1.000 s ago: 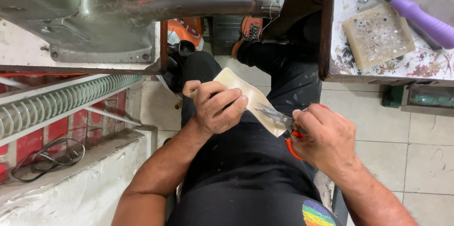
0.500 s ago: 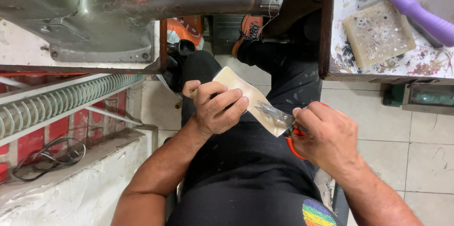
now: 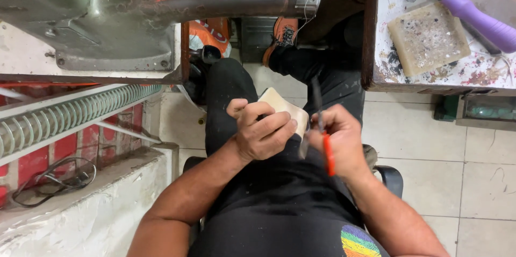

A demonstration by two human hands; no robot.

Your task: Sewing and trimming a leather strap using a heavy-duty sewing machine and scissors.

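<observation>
My left hand (image 3: 262,130) grips a flat beige piece of material (image 3: 281,104) over my lap, fingers wrapped across its near side. My right hand (image 3: 338,138) holds red-handled scissors (image 3: 324,144); the dark blades point up and away beside the right edge of the piece. The hands nearly touch at the piece's right edge. Much of the beige piece is hidden under my left hand.
A large worn grey machine (image 3: 140,4) on its table fills the top left. At right is a stained bench (image 3: 430,69) with a beige block (image 3: 428,37) and a purple-handled tool (image 3: 478,18). A ribbed grey hose (image 3: 75,112) and cables (image 3: 54,179) lie left. Tiled floor is below right.
The scissors have swung from lying across the piece's lower edge to pointing upright at its right side. Both hands have drawn closer together, and the piece shows less.
</observation>
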